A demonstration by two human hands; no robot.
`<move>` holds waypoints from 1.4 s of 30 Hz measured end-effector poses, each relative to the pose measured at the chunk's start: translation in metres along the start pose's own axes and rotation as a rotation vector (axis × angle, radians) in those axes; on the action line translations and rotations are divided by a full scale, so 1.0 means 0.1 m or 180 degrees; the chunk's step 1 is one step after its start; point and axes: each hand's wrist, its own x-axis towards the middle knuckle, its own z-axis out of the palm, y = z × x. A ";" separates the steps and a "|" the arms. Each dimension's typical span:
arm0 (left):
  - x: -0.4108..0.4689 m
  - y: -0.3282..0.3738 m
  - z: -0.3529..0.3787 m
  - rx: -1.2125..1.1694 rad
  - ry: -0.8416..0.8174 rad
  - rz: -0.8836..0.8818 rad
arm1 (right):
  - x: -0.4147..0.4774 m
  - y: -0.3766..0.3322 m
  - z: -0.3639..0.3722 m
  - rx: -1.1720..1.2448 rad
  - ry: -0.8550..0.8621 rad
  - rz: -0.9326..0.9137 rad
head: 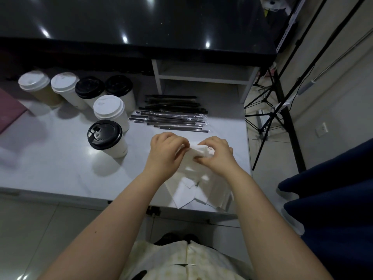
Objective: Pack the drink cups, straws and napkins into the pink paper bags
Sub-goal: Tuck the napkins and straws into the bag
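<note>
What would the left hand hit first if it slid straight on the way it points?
Most likely the wrapped black straws lying just beyond the left hand, which pinches a napkin; depth is hard to judge.

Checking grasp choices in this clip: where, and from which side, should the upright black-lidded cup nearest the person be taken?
Probably round the paper wall of the black-lidded cup, just under the lid, coming from its right, the side facing the hands. It stands upright, and a white-lidded cup stands close behind it. The left hand and right hand both pinch a napkin.
</note>
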 end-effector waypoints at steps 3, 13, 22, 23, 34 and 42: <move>0.09 0.00 -0.11 0.0021 0.0130 -0.0011 | 0.01 -0.10 -0.06 0.0668 0.0058 -0.0075; 0.21 -0.23 -0.80 0.0600 0.0206 -0.0530 | 0.25 -0.84 0.02 0.1321 0.0099 -0.0452; -0.45 -0.79 -1.68 0.1017 0.0636 -0.1565 | 0.38 -1.75 0.66 0.1187 -0.0522 -0.1393; -0.58 -0.87 -1.77 0.1039 0.0667 -0.1692 | 0.35 -1.88 0.80 0.1148 -0.0608 -0.1499; -2.24 -1.98 -3.00 0.1528 0.0596 -0.2797 | -0.13 -3.37 2.76 -0.0299 -0.1057 -0.2797; -3.37 -2.95 -4.08 0.1801 0.0612 -0.3286 | -0.58 -4.59 4.29 -0.1423 -0.0755 -0.4060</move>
